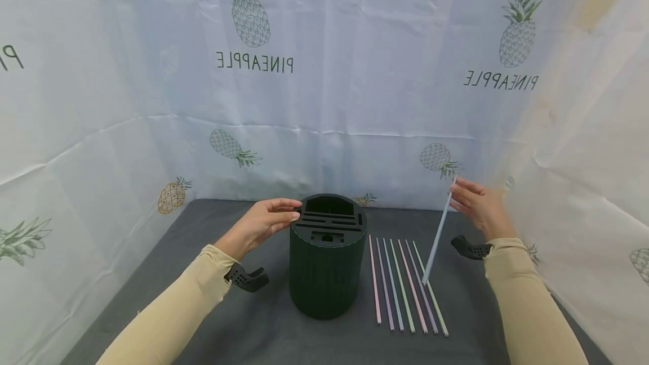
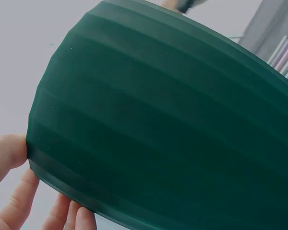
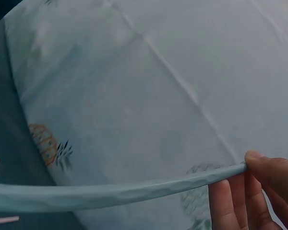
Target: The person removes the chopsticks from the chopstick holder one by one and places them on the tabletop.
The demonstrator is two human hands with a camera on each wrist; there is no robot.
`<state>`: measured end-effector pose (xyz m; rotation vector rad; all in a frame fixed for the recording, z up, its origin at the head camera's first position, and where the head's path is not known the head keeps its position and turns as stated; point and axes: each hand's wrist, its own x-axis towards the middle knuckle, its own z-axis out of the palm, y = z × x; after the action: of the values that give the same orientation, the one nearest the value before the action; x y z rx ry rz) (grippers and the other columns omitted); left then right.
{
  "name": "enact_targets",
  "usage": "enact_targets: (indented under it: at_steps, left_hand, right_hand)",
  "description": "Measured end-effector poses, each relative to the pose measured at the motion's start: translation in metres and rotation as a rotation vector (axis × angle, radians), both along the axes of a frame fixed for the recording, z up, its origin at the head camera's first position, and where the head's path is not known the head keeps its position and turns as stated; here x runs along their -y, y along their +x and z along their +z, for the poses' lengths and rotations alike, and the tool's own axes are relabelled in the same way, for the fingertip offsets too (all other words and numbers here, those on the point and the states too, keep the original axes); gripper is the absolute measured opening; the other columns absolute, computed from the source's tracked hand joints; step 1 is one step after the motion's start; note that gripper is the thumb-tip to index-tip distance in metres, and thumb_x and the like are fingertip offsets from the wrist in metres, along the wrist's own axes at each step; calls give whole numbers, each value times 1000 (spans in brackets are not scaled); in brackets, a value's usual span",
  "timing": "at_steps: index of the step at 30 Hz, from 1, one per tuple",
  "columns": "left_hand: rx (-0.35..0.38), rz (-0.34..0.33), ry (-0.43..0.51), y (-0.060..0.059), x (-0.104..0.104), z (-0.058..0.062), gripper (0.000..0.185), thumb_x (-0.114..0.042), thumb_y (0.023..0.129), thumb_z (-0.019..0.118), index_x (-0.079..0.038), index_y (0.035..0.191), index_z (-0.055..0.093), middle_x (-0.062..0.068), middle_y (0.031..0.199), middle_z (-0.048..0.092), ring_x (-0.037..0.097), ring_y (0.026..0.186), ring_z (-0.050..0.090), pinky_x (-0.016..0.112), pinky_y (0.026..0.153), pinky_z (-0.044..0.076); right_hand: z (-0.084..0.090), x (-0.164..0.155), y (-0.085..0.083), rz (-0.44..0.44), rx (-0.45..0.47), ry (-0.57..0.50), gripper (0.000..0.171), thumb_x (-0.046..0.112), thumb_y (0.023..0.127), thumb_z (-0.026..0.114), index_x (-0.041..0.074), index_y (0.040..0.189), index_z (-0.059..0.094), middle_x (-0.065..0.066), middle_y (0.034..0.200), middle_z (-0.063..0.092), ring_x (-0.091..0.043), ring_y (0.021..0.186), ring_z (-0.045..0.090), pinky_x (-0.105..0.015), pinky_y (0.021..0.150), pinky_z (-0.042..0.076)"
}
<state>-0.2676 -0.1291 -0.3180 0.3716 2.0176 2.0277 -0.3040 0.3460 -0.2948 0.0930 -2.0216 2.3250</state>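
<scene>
The right hand (image 1: 479,207) pinches one pale blue straw (image 1: 437,235) by its top, lower tip near the seven straws (image 1: 408,283) lying below it on the worktop (image 1: 243,320); the left hand (image 1: 263,221), fingers relaxed, steadies the green slotted holder (image 1: 327,258) at its rim; no straw shows in its slots yet, whose depths stay hidden.

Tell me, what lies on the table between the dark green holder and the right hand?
In the head view, a row of seven coloured straws lies flat between the dark green holder and the right hand, which lifts a pale blue straw.
</scene>
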Motion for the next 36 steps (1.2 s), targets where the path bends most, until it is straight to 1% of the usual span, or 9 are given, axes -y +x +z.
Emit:
enact_targets:
  at_steps: [2, 4, 7, 9, 10, 14, 17, 25, 36]
  left_hand:
    - [0, -2, 0, 0, 1, -1, 48, -8, 94, 63, 1, 138, 49, 17, 144, 41, 30, 134, 42, 44, 114, 36]
    - [-1, -5, -4, -1, 1, -1, 48, -9, 94, 63, 1, 138, 49, 17, 144, 41, 29, 134, 43, 44, 114, 36]
    - [2, -10, -3, -1, 2, -2, 48, -9, 94, 63, 1, 139, 49, 17, 145, 41, 30, 135, 42, 44, 114, 36]
    - [1, -13, -8, 0, 2, -2, 48, -10, 94, 63, 1, 139, 48, 17, 145, 40, 30, 135, 41, 44, 114, 36]
    - [0, -14, -10, -1, 2, -3, 49, -10, 94, 63, 1, 139, 48, 17, 145, 40, 31, 136, 41, 44, 114, 35]
    - [-3, -17, -21, -1, 2, -2, 49, -12, 94, 64, 0, 139, 48, 17, 146, 39, 32, 137, 40, 45, 115, 35]
    - [-1, -20, -28, -2, 1, -2, 50, -13, 94, 64, -1, 140, 48, 17, 146, 39, 32, 137, 39, 46, 115, 34]
    - [1, -17, -23, -2, 1, 0, 49, -11, 94, 63, 0, 139, 48, 17, 146, 39, 32, 136, 40, 46, 115, 34]
    - [5, -11, -21, -5, 2, 0, 49, -10, 94, 63, 0, 139, 48, 17, 146, 41, 31, 135, 43, 45, 114, 36]
  right_hand:
    - [-20, -10, -1, 23, 34, 111, 49, 15, 95, 63, 6, 140, 46, 21, 96, 66, 2, 89, 66, -18, 78, 57]
    - [-36, -18, -2, 39, 71, 191, 56, 16, 95, 62, 2, 145, 40, 22, 96, 66, 2, 90, 66, -19, 80, 57]
    - [-56, -26, -3, 53, 137, 238, 33, 15, 94, 64, 15, 127, 60, 20, 94, 67, 1, 89, 67, -22, 81, 58]
    - [-65, -29, -5, 59, 180, 258, 18, 14, 94, 65, 21, 111, 67, 18, 91, 68, -1, 87, 68, -23, 80, 58]
    - [-69, -29, -6, 56, 200, 279, 17, 15, 93, 66, 21, 109, 68, 17, 90, 69, -1, 85, 69, -24, 80, 59]
    - [-83, -29, -9, 58, 242, 387, 45, 16, 94, 65, -2, 133, 54, 14, 89, 69, -1, 83, 68, -28, 80, 59]
    - [-93, -27, -12, 53, 246, 449, 57, 15, 93, 66, -13, 138, 43, 11, 91, 69, -2, 83, 67, -29, 79, 60]
    - [-118, -17, -20, 29, 269, 530, 49, 9, 92, 65, -17, 131, 48, 3, 93, 70, -7, 82, 67, -27, 72, 60]
    - [-143, -6, -28, 0, 293, 550, 44, 5, 91, 66, -18, 126, 53, 1, 89, 70, -8, 76, 66, -26, 68, 59]
